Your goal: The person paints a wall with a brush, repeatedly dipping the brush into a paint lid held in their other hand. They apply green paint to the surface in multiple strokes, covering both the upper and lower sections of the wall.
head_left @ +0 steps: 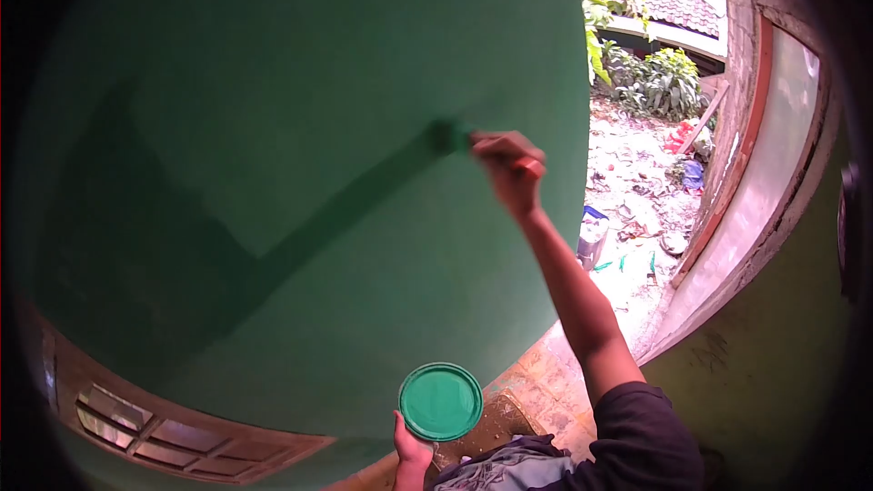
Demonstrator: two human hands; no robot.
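My right hand is raised at the green wall, its fingers closed round a paintbrush. The orange-red end of the handle sticks out of the fist, and the brush head, blurred by motion, is at the wall's surface. Low in the view, my left hand grips a round tub of green paint by its side. Green paint fills the visible inside of the tub, and its depth cannot be seen. The tub stays well below the brush, in front of my body.
An open doorway lies to the right, with a worn wooden frame. Outside are littered ground, shrubs and a bucket. A brown, flat-topped piece stands on the tiled floor below me. A paned window is at lower left.
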